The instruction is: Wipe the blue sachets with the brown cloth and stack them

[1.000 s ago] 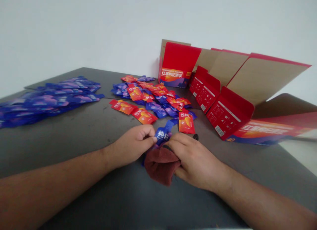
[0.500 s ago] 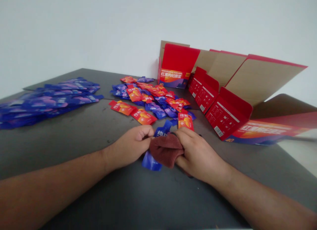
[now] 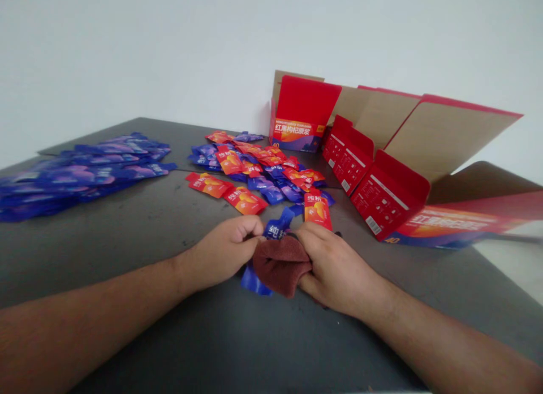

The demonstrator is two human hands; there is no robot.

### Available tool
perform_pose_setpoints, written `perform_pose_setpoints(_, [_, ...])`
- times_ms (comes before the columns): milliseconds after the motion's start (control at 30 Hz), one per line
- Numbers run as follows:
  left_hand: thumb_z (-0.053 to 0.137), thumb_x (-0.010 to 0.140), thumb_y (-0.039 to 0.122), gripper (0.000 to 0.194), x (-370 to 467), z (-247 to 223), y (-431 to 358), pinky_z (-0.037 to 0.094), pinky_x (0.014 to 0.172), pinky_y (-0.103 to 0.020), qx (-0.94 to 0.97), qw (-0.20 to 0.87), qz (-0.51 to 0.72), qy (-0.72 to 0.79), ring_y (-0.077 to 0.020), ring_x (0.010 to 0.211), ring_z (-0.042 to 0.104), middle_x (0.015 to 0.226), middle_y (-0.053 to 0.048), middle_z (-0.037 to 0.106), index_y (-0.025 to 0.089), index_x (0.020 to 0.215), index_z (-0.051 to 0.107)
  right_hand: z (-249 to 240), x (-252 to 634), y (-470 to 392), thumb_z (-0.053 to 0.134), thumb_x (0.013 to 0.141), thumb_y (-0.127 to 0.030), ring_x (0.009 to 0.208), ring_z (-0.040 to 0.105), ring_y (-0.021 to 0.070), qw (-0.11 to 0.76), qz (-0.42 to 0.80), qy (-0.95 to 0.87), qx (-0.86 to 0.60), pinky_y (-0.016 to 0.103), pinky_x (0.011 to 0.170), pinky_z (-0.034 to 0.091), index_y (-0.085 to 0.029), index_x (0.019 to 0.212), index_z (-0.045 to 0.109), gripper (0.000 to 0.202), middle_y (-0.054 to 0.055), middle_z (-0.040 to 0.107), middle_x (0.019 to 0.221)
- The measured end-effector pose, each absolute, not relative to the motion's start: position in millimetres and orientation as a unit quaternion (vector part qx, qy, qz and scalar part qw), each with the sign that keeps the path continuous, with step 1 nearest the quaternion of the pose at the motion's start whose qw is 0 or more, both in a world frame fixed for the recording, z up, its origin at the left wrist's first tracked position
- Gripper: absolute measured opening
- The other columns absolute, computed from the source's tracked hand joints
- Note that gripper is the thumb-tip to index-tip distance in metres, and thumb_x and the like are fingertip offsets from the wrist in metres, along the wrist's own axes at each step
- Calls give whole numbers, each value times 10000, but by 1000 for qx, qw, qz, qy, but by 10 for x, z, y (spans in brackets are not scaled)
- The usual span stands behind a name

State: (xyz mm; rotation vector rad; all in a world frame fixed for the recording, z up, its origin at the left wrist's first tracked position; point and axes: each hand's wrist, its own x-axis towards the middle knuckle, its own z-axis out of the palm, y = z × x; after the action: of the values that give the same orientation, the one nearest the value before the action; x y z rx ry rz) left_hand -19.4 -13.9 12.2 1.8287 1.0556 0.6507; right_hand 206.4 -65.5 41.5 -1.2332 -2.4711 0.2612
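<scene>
My left hand (image 3: 231, 248) is closed, its thumb and fingers pinching the left edge of a blue sachet (image 3: 275, 228) with white print. In my right hand (image 3: 335, 264) is a bunched brown cloth (image 3: 283, 265), pressed over the middle of that sachet. The sachet's spouted top sticks out above the cloth and its bottom end shows below. Part of the sachet is hidden behind the cloth. Just beyond my hands lies a mixed heap of red sachets (image 3: 317, 210) and blue sachets (image 3: 265, 187).
A large pile of blue sachets (image 3: 80, 173) covers the left of the dark table (image 3: 212, 348). Open red cartons stand at the right: one at the back (image 3: 297, 131), others in a row (image 3: 388, 193) with raised flaps. A white wall rises behind.
The cloth has slid slightly down and to the left over the sachet with my right hand. My left hand stays in place on the sachet.
</scene>
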Motion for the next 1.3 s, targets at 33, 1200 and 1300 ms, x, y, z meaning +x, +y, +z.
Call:
perform_pose_setpoints(33, [546, 893, 308, 188, -191, 133, -140, 377, 570, -234, 746, 440, 266, 423, -127, 643, 485, 697, 28, 543, 191, 747, 523, 418, 2059, -661, 631, 806, -141, 900, 574, 208, 175, 97, -884, -422, 329, 762, 474, -207, 959, 527, 197, 46, 603, 974])
perform_pose_setpoints(1200, [541, 905, 291, 186, -184, 138, -134, 399, 628, -248, 759, 422, 270, 417, -127, 690, 505, 726, 32, 561, 182, 755, 546, 395, 2091, -650, 631, 821, -151, 961, 570, 212, 169, 101, -895, -400, 330, 822, 465, -209, 1012, 532, 222, 45, 603, 1030])
perform_pose_setpoints(1300, [538, 913, 310, 192, -188, 116, -131, 381, 588, -247, 743, 444, 260, 427, -119, 637, 476, 693, 42, 539, 185, 767, 536, 395, 2098, -636, 613, 806, -127, 890, 557, 200, 196, 83, -871, -443, 318, 753, 454, -213, 943, 507, 193, 30, 581, 955])
